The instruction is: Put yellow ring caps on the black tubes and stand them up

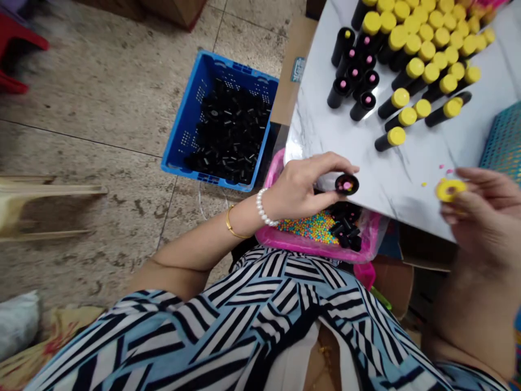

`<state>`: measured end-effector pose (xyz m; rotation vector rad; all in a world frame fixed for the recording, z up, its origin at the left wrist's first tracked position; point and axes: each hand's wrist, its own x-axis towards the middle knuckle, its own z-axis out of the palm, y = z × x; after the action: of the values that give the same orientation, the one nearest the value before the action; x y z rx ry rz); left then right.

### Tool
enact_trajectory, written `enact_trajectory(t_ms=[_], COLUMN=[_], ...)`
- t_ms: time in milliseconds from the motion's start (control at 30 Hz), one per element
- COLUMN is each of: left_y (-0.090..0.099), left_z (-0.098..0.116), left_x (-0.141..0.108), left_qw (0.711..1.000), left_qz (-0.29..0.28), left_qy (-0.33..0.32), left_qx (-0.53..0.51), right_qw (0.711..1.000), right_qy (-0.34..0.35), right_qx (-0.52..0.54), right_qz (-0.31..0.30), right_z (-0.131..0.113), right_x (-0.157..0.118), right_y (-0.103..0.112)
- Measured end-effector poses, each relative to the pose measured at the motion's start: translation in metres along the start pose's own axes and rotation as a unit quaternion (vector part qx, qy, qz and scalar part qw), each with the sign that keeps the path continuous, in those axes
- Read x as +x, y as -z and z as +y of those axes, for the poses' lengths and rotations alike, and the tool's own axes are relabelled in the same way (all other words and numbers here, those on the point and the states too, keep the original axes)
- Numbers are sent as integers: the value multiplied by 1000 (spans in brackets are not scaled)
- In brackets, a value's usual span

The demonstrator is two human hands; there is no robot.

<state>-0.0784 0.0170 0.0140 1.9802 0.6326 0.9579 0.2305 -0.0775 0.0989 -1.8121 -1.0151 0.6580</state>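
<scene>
My left hand (299,187) holds a short black tube (347,184) by its body, with its open end and pink centre facing up toward me. My right hand (484,214) pinches a yellow ring-shaped cap (450,190) at its fingertips, slightly blurred, just past the edge of a white marble tabletop (423,157). On that top stand several black tubes with pink dots (354,73), and beyond them many black tubes with yellow caps (423,60), some lying tilted. Below my left hand sits a pink tray (313,248) holding multicoloured beads (309,228) and black tubes (345,231).
A blue plastic crate (199,81) full of black parts stands on the tiled floor (93,98) left of the table. Cardboard (295,70) lies beneath the table edge. A red stool (16,54) sits at upper left, and a teal perforated mat (504,141) lies at right.
</scene>
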Motion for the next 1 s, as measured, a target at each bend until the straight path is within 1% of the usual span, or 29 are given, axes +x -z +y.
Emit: enact_trajectory(t_ms=[33,100,167,267,367,500,600,667,733,800,867,933,1000], left_y=[-2,-6,-11,-15,-16,-13,-8,-4,-4,-8,-15,-22,-26], left_z=[-6,-18,-27,-32,-33,-30,-16,-6,1,0,-7,-13,-15], left_x=[9,22,27,26,24,23,22,23,25,29,34,37,36], left_qw=[999,994,990,989,988,984,983,990,993,987,981,981,983], left_qz=[14,27,21,5,9,19,1,-12,-7,21,57,73,80], left_qy=[1,4,1,-2,-7,1,33,65,109,158,187,180,163], left_qx=[40,103,137,151,155,177,181,128,46,-7,-14,-13,-9], right_qw=[997,978,965,958,960,963,964,962,958,951,943,938,940], right_qy=[-24,-72,-89,-79,-58,-35,-27,-26,-32,-52,-81,-95,-83], right_qx=[57,149,175,174,145,105,88,92,106,123,144,169,188], right_qz=[-45,-127,-174,-213,-231,-245,-249,-255,-265,-278,-288,-287,-271], right_z=[6,12,13,7,1,-3,-4,-3,-2,-1,1,3,6], right_x=[2,5,7,10,14,17,16,16,17,19,20,19,17], right_y=[-21,-57,-82,-107,-124,-135,-135,-134,-134,-134,-136,-138,-141])
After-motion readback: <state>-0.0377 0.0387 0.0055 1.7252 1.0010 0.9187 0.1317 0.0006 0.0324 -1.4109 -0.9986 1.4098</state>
